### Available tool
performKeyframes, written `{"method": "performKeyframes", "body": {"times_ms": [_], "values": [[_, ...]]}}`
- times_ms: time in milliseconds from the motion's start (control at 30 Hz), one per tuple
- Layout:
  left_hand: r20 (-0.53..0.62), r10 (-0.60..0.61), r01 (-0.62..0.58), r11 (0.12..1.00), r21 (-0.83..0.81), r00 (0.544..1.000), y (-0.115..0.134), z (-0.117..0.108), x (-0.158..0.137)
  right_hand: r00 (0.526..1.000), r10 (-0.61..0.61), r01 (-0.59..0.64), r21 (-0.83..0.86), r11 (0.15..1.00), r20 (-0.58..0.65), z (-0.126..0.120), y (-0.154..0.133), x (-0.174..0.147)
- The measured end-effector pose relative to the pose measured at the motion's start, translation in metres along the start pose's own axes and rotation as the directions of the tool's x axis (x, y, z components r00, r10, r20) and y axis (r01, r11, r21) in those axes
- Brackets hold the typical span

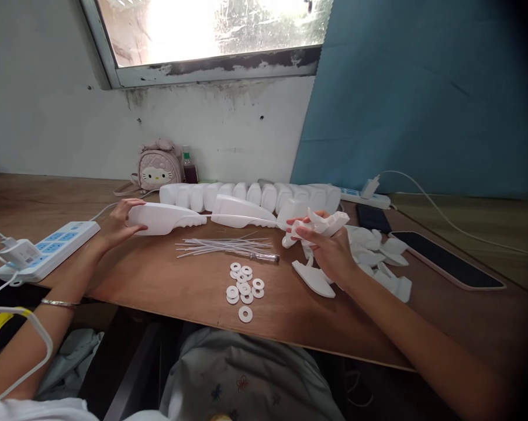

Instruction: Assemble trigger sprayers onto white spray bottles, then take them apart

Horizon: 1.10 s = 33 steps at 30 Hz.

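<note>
My left hand [122,225] is closed around the wide base of a white plastic bottle [165,218], which lies on its side with its ridged narrow end to the right. In my right hand [327,245] is a white trigger spray head [329,224], held above the table. A thin white tube [241,217] stretches from the spray head leftward toward the bottle's narrow end; whether it enters the bottle I cannot tell. Between my hands lie loose thin white tubes [222,245], a slim tool with a clear handle [264,256] and several white ring washers [245,289].
A second bottle [235,210] lies behind the tube, before a row of white bottles [197,196]. White plastic parts [378,251] are heaped beside my right hand. Phones [448,259] lie right; a power strip [55,245] is left. A pink bag [159,166] stands at the wall.
</note>
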<state>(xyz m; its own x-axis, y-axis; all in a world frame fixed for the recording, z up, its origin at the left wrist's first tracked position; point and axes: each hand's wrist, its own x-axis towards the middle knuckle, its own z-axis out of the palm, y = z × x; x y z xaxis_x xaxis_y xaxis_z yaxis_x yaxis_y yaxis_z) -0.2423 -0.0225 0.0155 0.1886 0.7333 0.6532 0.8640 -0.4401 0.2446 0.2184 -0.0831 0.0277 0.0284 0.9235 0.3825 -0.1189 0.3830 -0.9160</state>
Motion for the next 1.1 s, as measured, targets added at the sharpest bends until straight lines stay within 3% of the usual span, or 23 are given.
{"method": "performKeyframes", "body": {"times_ms": [167,400,500,633,733,833,933,1000,1100], "values": [[0.059,0.022,-0.019,0.999,-0.049,0.998,-0.004,0.011,0.014,1.0,0.003,-0.003,0.034,0.999,-0.001,0.0,-0.001,0.0],[0.143,0.085,-0.09,0.996,0.025,0.986,0.023,0.01,0.019,1.0,0.031,-0.031,0.091,0.995,0.0,0.001,-0.002,0.0],[0.056,0.11,-0.115,0.989,0.093,0.992,0.027,0.009,0.018,0.999,0.039,-0.039,0.112,0.993,-0.002,0.002,-0.001,0.0],[-0.188,0.196,-0.171,0.975,0.142,0.962,0.037,0.009,0.019,0.999,0.031,-0.027,0.1,0.995,-0.033,0.004,0.001,0.0],[-0.359,0.271,-0.236,0.962,0.138,0.893,0.074,0.009,0.022,0.998,0.008,-0.003,0.086,0.996,-0.065,0.005,0.003,0.0],[-0.398,0.362,-0.371,0.927,0.056,0.843,0.135,0.013,0.027,0.998,0.009,-0.004,0.084,0.996,-0.069,0.007,0.003,-0.001],[-0.326,0.484,-0.505,0.863,0.026,0.812,0.197,0.028,0.035,0.995,0.037,-0.032,0.064,0.997,-0.09,0.01,0.005,-0.004],[-0.209,0.605,-0.598,0.795,0.103,0.768,0.228,0.046,0.04,0.993,0.052,-0.047,0.044,0.998,-0.103,0.012,0.008,-0.006],[-0.115,0.762,-0.742,0.647,0.178,0.637,0.254,0.078,0.042,0.995,0.058,-0.054,0.048,0.997,-0.082,0.014,0.013,-0.01]]}}
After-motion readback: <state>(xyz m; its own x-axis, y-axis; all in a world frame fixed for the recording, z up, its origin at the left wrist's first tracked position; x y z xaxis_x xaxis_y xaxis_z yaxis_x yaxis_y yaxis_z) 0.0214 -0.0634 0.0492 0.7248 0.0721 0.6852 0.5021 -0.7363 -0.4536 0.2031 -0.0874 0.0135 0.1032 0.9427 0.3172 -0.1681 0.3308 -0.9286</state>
